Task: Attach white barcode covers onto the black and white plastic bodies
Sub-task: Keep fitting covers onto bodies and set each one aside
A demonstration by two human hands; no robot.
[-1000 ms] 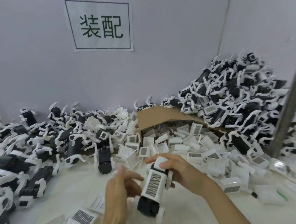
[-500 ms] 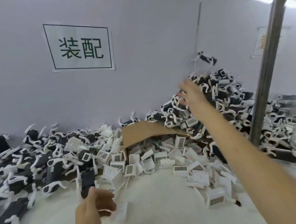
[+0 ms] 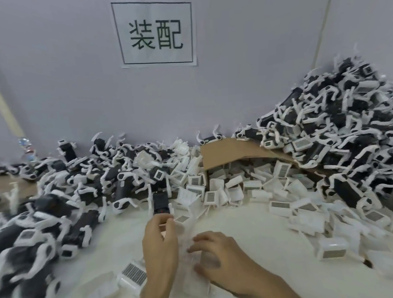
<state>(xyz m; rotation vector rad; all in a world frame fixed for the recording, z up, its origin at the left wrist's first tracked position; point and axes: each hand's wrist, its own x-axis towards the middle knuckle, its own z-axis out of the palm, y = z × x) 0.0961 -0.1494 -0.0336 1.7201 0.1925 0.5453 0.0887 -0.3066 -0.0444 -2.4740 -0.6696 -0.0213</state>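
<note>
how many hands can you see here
2. The left hand is low centre, fingers at the near end of a black body. The right hand is just right of it, over a blurred white cover. None seems hidden.

Left, a pile of bodies [image 3: 63, 203]; right, a taller heap [image 3: 341, 130]; between them covers [image 3: 237, 190], before a cardboard box [image 3: 230, 152]

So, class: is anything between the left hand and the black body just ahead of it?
Nothing visible. The left hand is right at the near end of the body; loose covers lie to its right, not between.
</note>
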